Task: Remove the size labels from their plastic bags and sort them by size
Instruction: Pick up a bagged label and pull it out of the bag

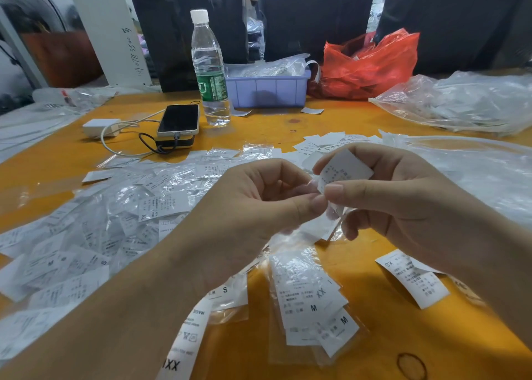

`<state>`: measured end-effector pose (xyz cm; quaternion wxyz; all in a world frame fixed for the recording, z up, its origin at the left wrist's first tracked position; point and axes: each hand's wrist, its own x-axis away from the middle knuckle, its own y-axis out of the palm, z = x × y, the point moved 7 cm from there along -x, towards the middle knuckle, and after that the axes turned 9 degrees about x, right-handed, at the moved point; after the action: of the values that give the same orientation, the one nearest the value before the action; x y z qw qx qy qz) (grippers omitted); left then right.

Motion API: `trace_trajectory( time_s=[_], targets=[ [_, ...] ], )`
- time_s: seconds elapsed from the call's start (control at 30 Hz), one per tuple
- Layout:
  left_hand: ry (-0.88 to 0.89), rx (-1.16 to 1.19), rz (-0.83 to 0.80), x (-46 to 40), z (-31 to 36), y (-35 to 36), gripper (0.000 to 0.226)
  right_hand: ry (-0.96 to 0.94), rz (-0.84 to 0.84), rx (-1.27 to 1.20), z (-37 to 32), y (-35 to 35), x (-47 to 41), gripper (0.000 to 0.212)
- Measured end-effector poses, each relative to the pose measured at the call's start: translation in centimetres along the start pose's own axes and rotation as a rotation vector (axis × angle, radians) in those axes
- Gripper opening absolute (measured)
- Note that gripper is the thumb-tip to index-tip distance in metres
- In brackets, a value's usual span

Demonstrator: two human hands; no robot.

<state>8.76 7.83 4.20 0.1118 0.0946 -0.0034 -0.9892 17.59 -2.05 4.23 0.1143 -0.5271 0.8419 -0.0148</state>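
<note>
So both hands are up over the orange table [288, 126], meeting in the middle. The right hand [403, 207] pinches a white label [347, 168] between thumb and forefinger, and the label sticks up and away from the person. The left hand [253, 207] pinches the clear bag [335, 211] just below it, thumb tips nearly touching. The label's long axis runs up out of the bag, so I'd guess the right hand pulls up and the left hand holds the bag back. Loads more bagged labels [115, 221] lie to the left.
</note>
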Motion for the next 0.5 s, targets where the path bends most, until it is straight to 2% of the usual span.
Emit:
trace_trajectory(
  time_s=[0.13,0.3,0.5],
  targets=[
    [0.002,-0.001,0.001,0.0,0.0,0.0,0.009,0.034,-0.033,-0.073,0.2,0.1,-0.1,0.023],
    [0.001,-0.014,0.012,0.0,0.0,0.0,0.019,0.023,0.109,-0.099,0.2,-1.1,-0.1,0.014],
    [-0.014,-0.008,0.003,-0.1,-0.2,0.0,0.018,-0.035,0.115,0.035,-0.8,-1.4,0.0,0.016]
  ],
)
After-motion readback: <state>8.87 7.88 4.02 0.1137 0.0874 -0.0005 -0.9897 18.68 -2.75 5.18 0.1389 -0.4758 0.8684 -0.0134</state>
